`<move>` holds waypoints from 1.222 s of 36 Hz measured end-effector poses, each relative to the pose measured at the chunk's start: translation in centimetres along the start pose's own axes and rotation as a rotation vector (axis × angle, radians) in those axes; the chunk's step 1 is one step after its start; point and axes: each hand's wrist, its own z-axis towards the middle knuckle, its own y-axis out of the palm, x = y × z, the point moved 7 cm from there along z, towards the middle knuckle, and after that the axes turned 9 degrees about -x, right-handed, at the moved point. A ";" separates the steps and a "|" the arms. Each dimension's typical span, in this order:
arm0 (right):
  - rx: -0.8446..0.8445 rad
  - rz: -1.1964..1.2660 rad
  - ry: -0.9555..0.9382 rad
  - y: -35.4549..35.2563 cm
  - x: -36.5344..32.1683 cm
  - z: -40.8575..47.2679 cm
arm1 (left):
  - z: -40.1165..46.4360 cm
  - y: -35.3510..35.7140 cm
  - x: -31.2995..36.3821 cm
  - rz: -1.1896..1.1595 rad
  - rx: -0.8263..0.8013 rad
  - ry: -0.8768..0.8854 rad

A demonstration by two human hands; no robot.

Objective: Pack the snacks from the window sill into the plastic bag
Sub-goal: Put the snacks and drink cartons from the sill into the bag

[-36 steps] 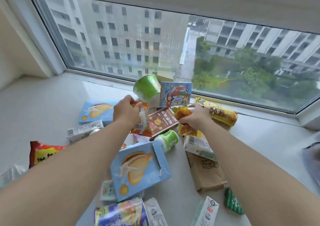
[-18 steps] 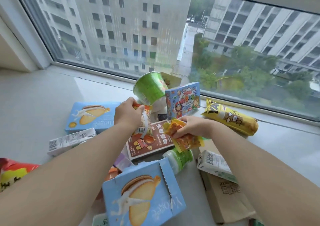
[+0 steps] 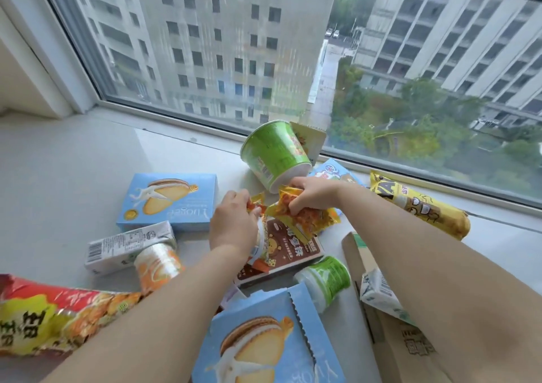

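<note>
Snacks lie scattered on the white window sill (image 3: 64, 183). My left hand (image 3: 233, 224) grips a small orange and white snack packet (image 3: 262, 253) over a brown box (image 3: 293, 248). My right hand (image 3: 313, 193) holds an orange crinkly packet (image 3: 308, 215) just right of it, the two hands almost touching. Behind them a green cup (image 3: 274, 154) lies tilted. A blue biscuit box (image 3: 168, 201) lies to the left, and a second, opened one (image 3: 264, 341) sits near me. No plastic bag is in view.
A yellow snack bag (image 3: 419, 204) lies by the window frame at right. A white carton (image 3: 126, 246), an orange-wrapped bottle (image 3: 158, 265) and a red chip bag (image 3: 50, 318) are at left. A green-capped bottle (image 3: 325, 280) and a brown paper bag (image 3: 393, 330) sit at right.
My right hand has carried the orange packet left and up toward my left hand. The view has moved closer and tilted; the cartoon box behind the cup is now mostly hidden.
</note>
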 end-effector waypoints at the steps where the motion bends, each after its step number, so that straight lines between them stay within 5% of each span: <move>1: -0.030 -0.009 0.017 0.2 -0.2 0.1 | 0.0 0.0 0.0 0.012 -0.008 0.001; 15: -0.079 -0.113 0.283 -1.4 3.5 -1.2 | 0.2 0.6 0.2 0.036 -0.039 0.012; 20: 0.073 -0.024 0.160 -2.1 4.2 -0.2 | 0.4 0.8 0.0 0.036 -0.051 0.025; 31: -0.083 -0.194 0.243 0.1 3.8 0.8 | 0.9 1.4 -0.6 0.037 -0.082 0.020; 44: 0.634 0.050 0.284 1.4 4.0 -10.1 | -4.2 -2.6 2.0 -0.101 -0.042 0.018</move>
